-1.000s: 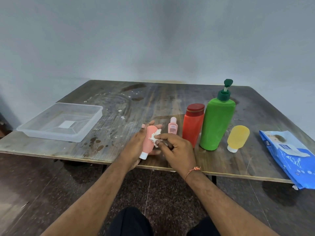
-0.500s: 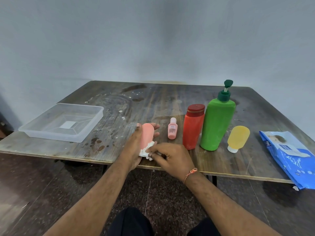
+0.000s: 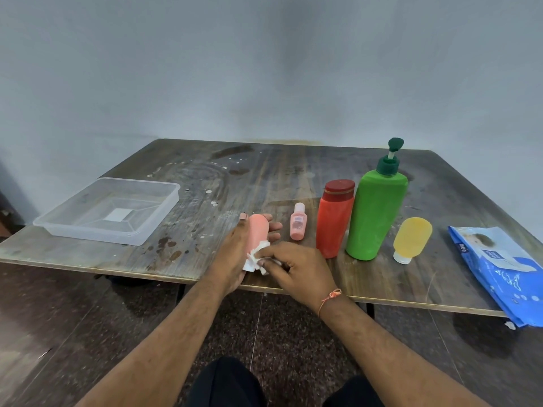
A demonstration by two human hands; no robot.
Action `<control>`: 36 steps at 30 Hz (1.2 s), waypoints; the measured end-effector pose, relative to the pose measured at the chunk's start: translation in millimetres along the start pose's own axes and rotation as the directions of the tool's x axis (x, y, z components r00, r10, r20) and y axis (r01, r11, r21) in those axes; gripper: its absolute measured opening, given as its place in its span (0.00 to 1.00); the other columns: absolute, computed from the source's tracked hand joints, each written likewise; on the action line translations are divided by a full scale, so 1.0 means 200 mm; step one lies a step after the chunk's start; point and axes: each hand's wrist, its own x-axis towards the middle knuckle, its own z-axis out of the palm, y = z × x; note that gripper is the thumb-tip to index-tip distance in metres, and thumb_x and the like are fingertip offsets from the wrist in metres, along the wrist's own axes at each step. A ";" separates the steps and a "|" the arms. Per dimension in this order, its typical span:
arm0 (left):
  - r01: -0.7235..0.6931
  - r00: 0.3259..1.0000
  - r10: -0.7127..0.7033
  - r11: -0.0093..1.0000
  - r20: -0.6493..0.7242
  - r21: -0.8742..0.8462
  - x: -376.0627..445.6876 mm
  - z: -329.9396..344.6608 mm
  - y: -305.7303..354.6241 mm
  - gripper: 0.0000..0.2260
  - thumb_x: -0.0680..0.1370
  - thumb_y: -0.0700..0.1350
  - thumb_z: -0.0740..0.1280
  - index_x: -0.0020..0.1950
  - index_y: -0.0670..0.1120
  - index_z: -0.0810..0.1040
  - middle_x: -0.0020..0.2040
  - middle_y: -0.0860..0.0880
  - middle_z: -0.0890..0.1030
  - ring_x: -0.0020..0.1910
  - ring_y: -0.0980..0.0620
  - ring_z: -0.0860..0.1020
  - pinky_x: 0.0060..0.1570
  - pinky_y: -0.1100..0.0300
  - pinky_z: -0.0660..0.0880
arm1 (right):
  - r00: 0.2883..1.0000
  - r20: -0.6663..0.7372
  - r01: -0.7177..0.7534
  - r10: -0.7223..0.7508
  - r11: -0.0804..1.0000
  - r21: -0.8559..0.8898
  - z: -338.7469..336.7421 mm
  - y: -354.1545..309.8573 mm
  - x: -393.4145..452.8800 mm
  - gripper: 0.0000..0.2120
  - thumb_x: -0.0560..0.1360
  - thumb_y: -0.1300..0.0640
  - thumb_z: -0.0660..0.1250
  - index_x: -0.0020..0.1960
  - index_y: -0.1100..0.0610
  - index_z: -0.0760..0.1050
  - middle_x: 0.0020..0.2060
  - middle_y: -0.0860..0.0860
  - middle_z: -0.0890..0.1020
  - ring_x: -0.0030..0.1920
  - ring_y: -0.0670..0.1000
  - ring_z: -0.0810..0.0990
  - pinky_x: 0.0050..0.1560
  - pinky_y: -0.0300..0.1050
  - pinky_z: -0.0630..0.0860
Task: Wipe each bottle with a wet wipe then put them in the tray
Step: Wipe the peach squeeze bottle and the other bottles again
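At the near tabletop [image 3: 382,286] edge, we note the right hand [image 3: 296,268] in a narrow grip pinching a white wet wipe [image 3: 258,251] against the salmon bottle [image 3: 258,233], which the left hand [image 3: 235,254] grips, cap down. Farther left, well apart, sits the clear tray [image 3: 152,230].

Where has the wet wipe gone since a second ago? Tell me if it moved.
Yes. The wet wipe moved down the salmon bottle, from its middle to its white cap end.
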 end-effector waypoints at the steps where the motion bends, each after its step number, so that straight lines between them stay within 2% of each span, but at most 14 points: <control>1: -0.001 1.000 0.001 1.000 -0.010 -0.002 0.00 0.00 0.00 0.28 0.86 0.64 0.50 0.68 0.46 0.78 0.64 0.42 0.85 0.66 0.42 0.81 0.64 0.40 0.78 | 0.999 0.034 0.025 -0.025 1.000 -0.010 0.00 -0.01 0.00 0.07 0.80 0.52 0.72 0.58 0.46 0.85 0.50 0.41 0.87 0.51 0.39 0.84 0.50 0.40 0.80; 5: -0.004 1.000 0.004 1.000 -0.020 0.011 0.00 0.02 0.01 0.29 0.86 0.65 0.49 0.68 0.46 0.78 0.62 0.39 0.86 0.63 0.41 0.83 0.68 0.41 0.76 | 0.990 0.112 0.088 -0.082 0.995 -0.054 -0.01 -0.02 -0.01 0.07 0.80 0.53 0.73 0.57 0.46 0.85 0.48 0.40 0.87 0.50 0.39 0.84 0.47 0.36 0.77; 8: -0.015 1.000 0.015 1.000 0.000 0.028 0.00 0.02 0.00 0.30 0.84 0.68 0.51 0.69 0.49 0.78 0.60 0.38 0.86 0.62 0.39 0.84 0.62 0.40 0.81 | 0.998 0.064 0.025 -0.023 0.999 -0.036 -0.01 -0.02 0.00 0.07 0.81 0.51 0.71 0.57 0.44 0.84 0.51 0.38 0.86 0.52 0.38 0.84 0.50 0.41 0.80; 11: -0.047 0.999 0.045 0.995 0.031 0.090 -0.02 0.02 -0.01 0.28 0.84 0.67 0.51 0.67 0.53 0.80 0.58 0.38 0.86 0.56 0.39 0.85 0.56 0.43 0.82 | 0.999 -0.039 -0.015 0.012 0.998 -0.054 0.00 -0.01 -0.01 0.07 0.81 0.50 0.71 0.58 0.45 0.84 0.54 0.40 0.87 0.58 0.40 0.84 0.53 0.44 0.82; 13: -0.078 0.997 0.074 0.988 0.039 0.132 -0.02 0.03 -0.02 0.27 0.84 0.67 0.51 0.66 0.55 0.82 0.58 0.38 0.86 0.54 0.41 0.84 0.57 0.42 0.81 | 0.994 -0.094 -0.053 0.048 0.997 -0.053 0.01 0.01 -0.01 0.08 0.81 0.51 0.71 0.59 0.46 0.84 0.55 0.41 0.87 0.61 0.41 0.83 0.55 0.45 0.81; 15: -0.090 0.996 0.086 0.985 0.036 0.145 -0.02 0.02 -0.02 0.27 0.84 0.67 0.51 0.65 0.55 0.83 0.58 0.38 0.86 0.54 0.41 0.84 0.59 0.41 0.80 | 0.993 -0.102 -0.069 0.063 0.996 -0.058 0.01 0.02 0.00 0.08 0.81 0.51 0.71 0.60 0.46 0.84 0.56 0.41 0.87 0.63 0.40 0.82 0.58 0.45 0.81; 18: -0.094 0.995 0.090 0.987 0.032 0.132 -0.01 0.01 -0.03 0.27 0.84 0.68 0.50 0.65 0.56 0.82 0.55 0.39 0.84 0.53 0.39 0.83 0.56 0.41 0.80 | 0.997 -0.044 -0.062 0.062 0.998 -0.005 0.01 0.01 0.00 0.08 0.81 0.51 0.71 0.59 0.44 0.84 0.57 0.42 0.87 0.68 0.38 0.78 0.63 0.41 0.79; 20: -0.090 0.996 0.087 0.990 0.036 0.110 -0.01 0.01 -0.02 0.27 0.84 0.68 0.50 0.65 0.57 0.82 0.54 0.39 0.83 0.55 0.35 0.83 0.58 0.39 0.80 | 0.999 0.018 -0.037 0.036 0.999 0.039 0.01 0.00 0.00 0.07 0.81 0.52 0.72 0.58 0.44 0.85 0.54 0.42 0.87 0.63 0.37 0.81 0.62 0.41 0.80; 22: -0.071 0.997 0.069 0.996 0.046 0.055 -0.01 0.00 -0.03 0.26 0.84 0.68 0.50 0.66 0.57 0.82 0.52 0.40 0.83 0.60 0.35 0.84 0.62 0.37 0.80 | 0.997 0.079 -0.013 0.009 0.999 0.044 0.00 -0.01 0.00 0.07 0.81 0.50 0.72 0.57 0.44 0.85 0.50 0.40 0.87 0.53 0.38 0.84 0.54 0.44 0.82; 23: -0.056 0.997 0.055 0.998 0.044 0.029 0.00 0.00 -0.03 0.27 0.84 0.67 0.50 0.67 0.56 0.81 0.51 0.41 0.83 0.61 0.36 0.84 0.63 0.37 0.80 | 0.995 0.104 -0.005 0.001 0.999 0.039 -0.01 -0.01 0.00 0.07 0.81 0.49 0.72 0.57 0.43 0.85 0.50 0.39 0.87 0.51 0.38 0.84 0.52 0.44 0.81; 26: -0.004 1.000 0.005 0.999 0.007 -0.045 0.02 -0.01 -0.04 0.27 0.88 0.63 0.47 0.73 0.52 0.78 0.49 0.42 0.81 0.59 0.39 0.83 0.63 0.41 0.80 | 0.992 0.127 -0.010 0.007 1.000 0.020 -0.01 -0.01 0.00 0.07 0.81 0.48 0.72 0.58 0.43 0.85 0.50 0.37 0.87 0.51 0.36 0.84 0.51 0.42 0.81; 30: 0.033 0.999 -0.037 0.989 -0.024 -0.146 0.03 -0.03 -0.03 0.25 0.89 0.56 0.48 0.73 0.46 0.77 0.49 0.44 0.81 0.59 0.40 0.83 0.53 0.45 0.83 | 0.992 0.084 -0.102 0.093 0.990 0.102 -0.03 -0.01 0.01 0.07 0.80 0.51 0.73 0.57 0.44 0.86 0.50 0.38 0.87 0.51 0.38 0.84 0.51 0.42 0.81; 33: 0.031 0.998 -0.041 0.985 -0.054 -0.168 0.02 -0.02 -0.02 0.20 0.88 0.54 0.55 0.70 0.45 0.80 0.52 0.46 0.81 0.60 0.41 0.85 0.53 0.44 0.84 | 0.987 0.032 -0.159 0.156 0.975 0.155 -0.03 0.00 0.02 0.07 0.79 0.51 0.74 0.56 0.46 0.86 0.51 0.38 0.87 0.52 0.39 0.85 0.53 0.44 0.82; 36: 0.004 0.997 -0.015 0.990 -0.078 -0.142 0.01 0.00 -0.01 0.12 0.86 0.50 0.65 0.65 0.45 0.80 0.52 0.44 0.84 0.51 0.46 0.87 0.45 0.49 0.85 | 0.981 0.000 -0.189 0.193 0.960 0.209 -0.03 0.00 0.02 0.06 0.79 0.54 0.75 0.55 0.46 0.86 0.51 0.36 0.87 0.55 0.37 0.84 0.56 0.44 0.82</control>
